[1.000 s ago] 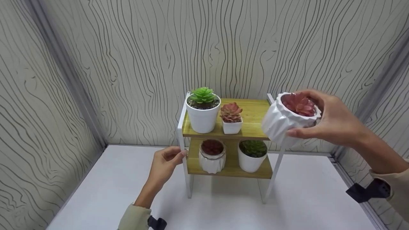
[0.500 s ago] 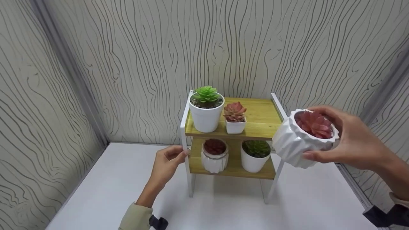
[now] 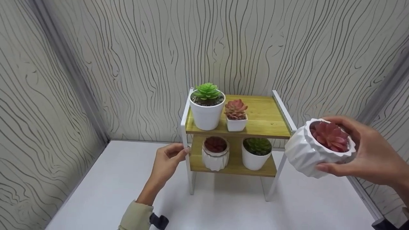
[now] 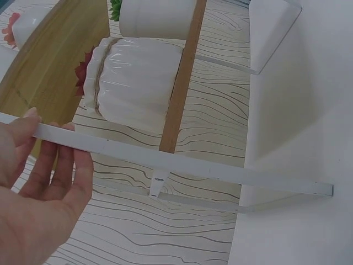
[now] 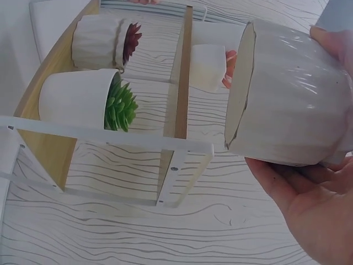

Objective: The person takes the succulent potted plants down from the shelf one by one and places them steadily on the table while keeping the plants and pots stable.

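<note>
My right hand [image 3: 370,153] grips a white ribbed pot [image 3: 311,153] holding a red succulent [image 3: 330,136], tilted in the air just right of the two-tier shelf [image 3: 265,118]. In the right wrist view the pot's underside faces the shelf, apart from it. With thumb and fingertips my left hand [image 3: 166,163] pinches the shelf's white left front leg [image 4: 110,144]. On the upper tier stand a white pot with a bright green succulent [image 3: 207,111] and a small square pot with a pinkish succulent [image 3: 236,123].
The lower tier bears a ribbed pot with a dark red succulent [image 3: 215,159] and a white pot with a dark green succulent [image 3: 255,158]. The shelf stands on a white table [image 3: 127,179], enclosed by wood-grain patterned panels [image 3: 143,64].
My right hand has carried the ribbed pot right and down, away from the shelf's upper right edge. The left hand keeps its hold on the leg. The head view has shifted slightly.
</note>
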A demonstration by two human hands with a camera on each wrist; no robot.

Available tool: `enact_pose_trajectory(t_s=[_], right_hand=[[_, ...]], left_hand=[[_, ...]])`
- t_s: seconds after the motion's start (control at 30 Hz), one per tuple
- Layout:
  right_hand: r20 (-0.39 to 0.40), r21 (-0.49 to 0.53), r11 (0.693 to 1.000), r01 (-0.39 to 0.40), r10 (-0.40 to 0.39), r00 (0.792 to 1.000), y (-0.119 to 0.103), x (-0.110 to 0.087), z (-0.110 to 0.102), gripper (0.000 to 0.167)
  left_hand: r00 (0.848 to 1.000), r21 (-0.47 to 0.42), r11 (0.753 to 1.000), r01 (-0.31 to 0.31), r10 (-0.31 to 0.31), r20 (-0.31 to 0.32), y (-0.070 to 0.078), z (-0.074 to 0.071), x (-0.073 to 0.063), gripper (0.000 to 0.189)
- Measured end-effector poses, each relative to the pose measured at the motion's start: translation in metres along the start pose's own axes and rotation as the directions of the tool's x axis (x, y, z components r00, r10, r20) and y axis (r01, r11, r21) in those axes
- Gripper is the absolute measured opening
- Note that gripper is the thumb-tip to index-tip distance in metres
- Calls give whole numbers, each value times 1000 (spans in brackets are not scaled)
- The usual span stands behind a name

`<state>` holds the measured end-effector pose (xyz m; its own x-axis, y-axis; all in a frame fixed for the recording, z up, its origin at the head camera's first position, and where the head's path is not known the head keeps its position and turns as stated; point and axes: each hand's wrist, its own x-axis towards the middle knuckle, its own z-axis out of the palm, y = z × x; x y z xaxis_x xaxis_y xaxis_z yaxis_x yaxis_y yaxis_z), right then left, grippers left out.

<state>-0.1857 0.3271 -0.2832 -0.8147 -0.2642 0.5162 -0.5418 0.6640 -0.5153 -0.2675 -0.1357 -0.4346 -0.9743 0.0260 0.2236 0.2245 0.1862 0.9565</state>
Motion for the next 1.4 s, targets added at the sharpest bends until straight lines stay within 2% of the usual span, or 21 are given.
enact_pose_trajectory(t_s=[0.33,0.7,1.03,1.4], right_hand=[[-33,-52,996,-70,69,997,17,-17,-2,97],[-59,-51,995,-84,81,995,39,-33,1,94],[-59,-78,991,-107,102,993,57,-37,12,93],[-44,-76,979,-187,184,982,80,-37,25,86]], left_hand=[[1000,-3,1000,1,-1,-3,0,1,0,17],[1000,3,1000,-5,5,-14,-1,1,1,17],[1000,-2,1000,-4,4,-11,-3,0,-1,16],[1000,1,1000,-6,6,-1,-1,0,0,15]])
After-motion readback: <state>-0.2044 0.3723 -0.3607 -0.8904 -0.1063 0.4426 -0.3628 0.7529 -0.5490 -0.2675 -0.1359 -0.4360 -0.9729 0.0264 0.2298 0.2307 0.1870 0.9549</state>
